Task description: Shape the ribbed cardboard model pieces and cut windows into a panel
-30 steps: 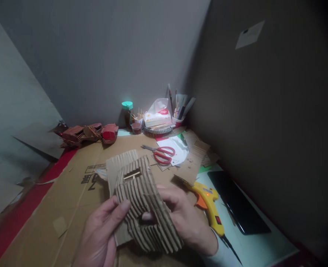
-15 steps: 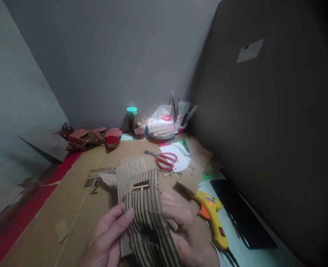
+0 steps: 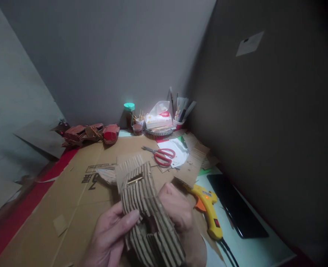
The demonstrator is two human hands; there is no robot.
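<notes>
A model of corrugated cardboard (image 3: 141, 200) has a small window opening near its top with thin sticks across it, and a larger gap lower down. My left hand (image 3: 111, 233) grips its left side, thumb on the ridged front. On the right side is my right hand (image 3: 177, 211), its fingers curled in against the model; the fingertips are hidden behind the cardboard. A yellow glue gun (image 3: 209, 211) with an orange trigger and a small lit light lies just right of that hand. Beyond the model lie red-handled scissors (image 3: 164, 156).
A flat cardboard sheet (image 3: 77, 207) covers the table. Reddish folded pieces (image 3: 83, 134) lie at the back left. Along the back stand a green-lidded jar (image 3: 129, 115), a tissue pack (image 3: 158, 120) and a cup of brushes (image 3: 178, 124). A black tablet-like slab (image 3: 237, 207) lies right.
The model has tilted a little, its top leaning left, and its lower gap faces me more. My right hand has curled more tightly and turned at the model's edge. The view has shifted slightly.
</notes>
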